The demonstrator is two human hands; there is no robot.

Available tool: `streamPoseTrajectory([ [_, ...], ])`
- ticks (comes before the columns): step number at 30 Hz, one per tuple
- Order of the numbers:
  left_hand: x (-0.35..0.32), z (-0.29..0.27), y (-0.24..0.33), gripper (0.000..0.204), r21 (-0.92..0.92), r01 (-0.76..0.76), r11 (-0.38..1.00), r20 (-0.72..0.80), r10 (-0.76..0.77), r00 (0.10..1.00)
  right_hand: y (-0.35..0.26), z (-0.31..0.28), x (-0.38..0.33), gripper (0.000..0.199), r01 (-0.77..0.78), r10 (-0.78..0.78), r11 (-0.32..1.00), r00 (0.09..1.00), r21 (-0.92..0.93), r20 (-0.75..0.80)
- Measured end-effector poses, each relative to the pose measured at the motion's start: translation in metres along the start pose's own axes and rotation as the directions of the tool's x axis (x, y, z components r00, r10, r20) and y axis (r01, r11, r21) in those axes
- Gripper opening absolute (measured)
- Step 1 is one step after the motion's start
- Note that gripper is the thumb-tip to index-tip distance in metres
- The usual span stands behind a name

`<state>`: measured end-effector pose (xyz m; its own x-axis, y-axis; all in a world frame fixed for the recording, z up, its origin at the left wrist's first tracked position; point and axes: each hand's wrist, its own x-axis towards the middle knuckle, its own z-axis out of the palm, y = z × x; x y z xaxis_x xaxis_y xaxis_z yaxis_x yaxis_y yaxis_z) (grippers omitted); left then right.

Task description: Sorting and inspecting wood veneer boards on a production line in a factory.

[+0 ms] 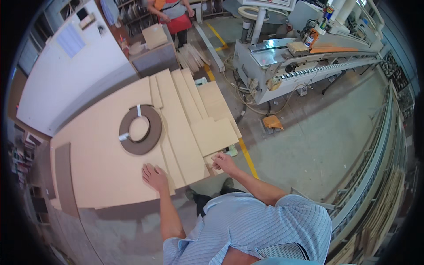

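My left hand lies flat, fingers spread, on the top pale wood-coloured board of a stack, near its front edge. Beyond it rests a brown coil of edge banding, a ring held by white tape. My right hand is at the stack's right front corner with its fingers curled in; I see nothing between them. Beside that hand are a smaller board and the stepped edges of several boards. Whether the right hand touches the boards cannot be told.
A narrow brown strip lies at the stack's left end. A large white panel leans behind. Another person in a red apron stands at the back. On the right is a long machine with hoses on the floor, near an orange-brown piece.
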<state>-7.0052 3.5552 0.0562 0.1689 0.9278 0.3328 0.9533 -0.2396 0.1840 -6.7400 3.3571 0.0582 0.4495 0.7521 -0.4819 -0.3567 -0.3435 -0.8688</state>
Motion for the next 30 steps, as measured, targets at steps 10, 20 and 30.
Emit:
streamPoseTrajectory([
  [10, 0.005, -0.008, 0.002, 0.045, -0.052, 0.011, 0.999, -0.048, -0.014, 0.999, 0.006, 0.006, -0.005, 0.021, -0.053, 0.054, 0.998, 0.998, -0.026, 0.025],
  [20, 0.0, -0.004, 0.001, 0.046, -0.074, 0.029, 0.997, -0.016, -0.03, 0.999, -0.011, 0.027, 0.0, 0.022, -0.045, 0.05, 0.997, 0.996, -0.065, 0.075],
  [30, -0.001, 0.0, -0.022, 0.049, -0.104, 0.059, 0.993, -0.045, -0.064, 0.997, -0.011, 0.046, 0.004, 0.02, 0.016, 0.008, 0.989, 0.987, -0.144, 0.162],
])
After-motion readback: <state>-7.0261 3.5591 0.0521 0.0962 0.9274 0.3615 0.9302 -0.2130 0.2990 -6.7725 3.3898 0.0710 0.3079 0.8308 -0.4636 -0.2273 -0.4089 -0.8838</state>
